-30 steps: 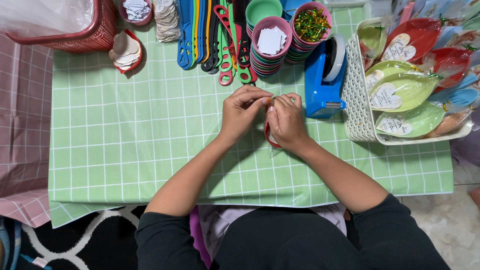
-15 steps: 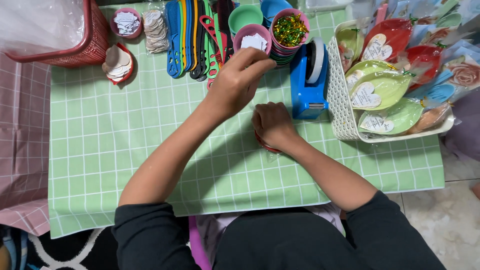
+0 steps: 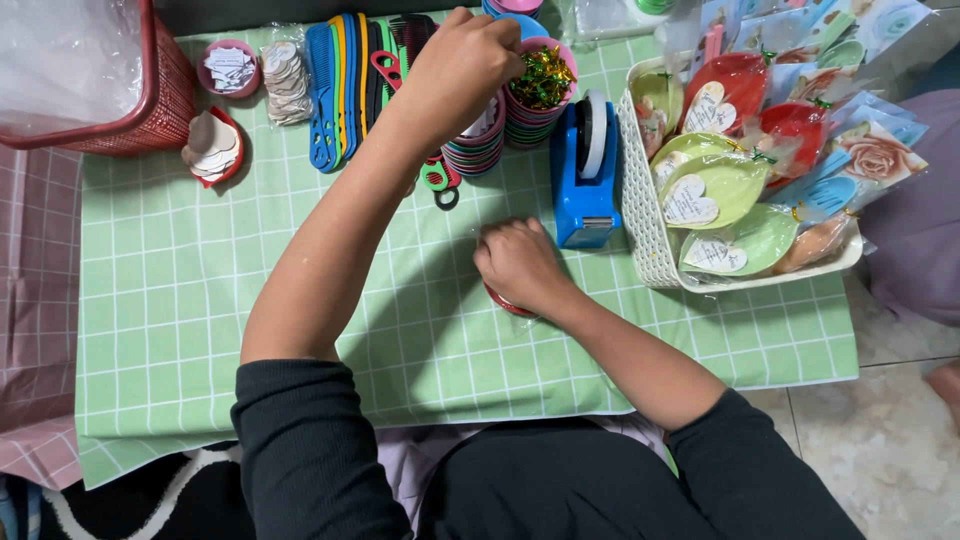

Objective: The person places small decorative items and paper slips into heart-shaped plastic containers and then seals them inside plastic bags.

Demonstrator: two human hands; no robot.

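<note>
your left hand [image 3: 462, 62] pinches into the bowl of shiny twist ties [image 3: 541, 76] atop stacked bowls; whether it grips one, you cannot tell. your right hand [image 3: 517, 263] clenches a red dish [image 3: 503, 304] on the green cloth [image 3: 200, 290], beside the blue tape dispenser [image 3: 583, 180].

I see a small red dish [image 3: 507, 303] in clear wrap lying flat just left of the frame's centre, mostly covered, only its lower rim showing, and at top centre a stacked pink bowl [image 3: 545, 85] brimming with shiny green-and-gold twist ties [image 3: 543, 78].
</note>
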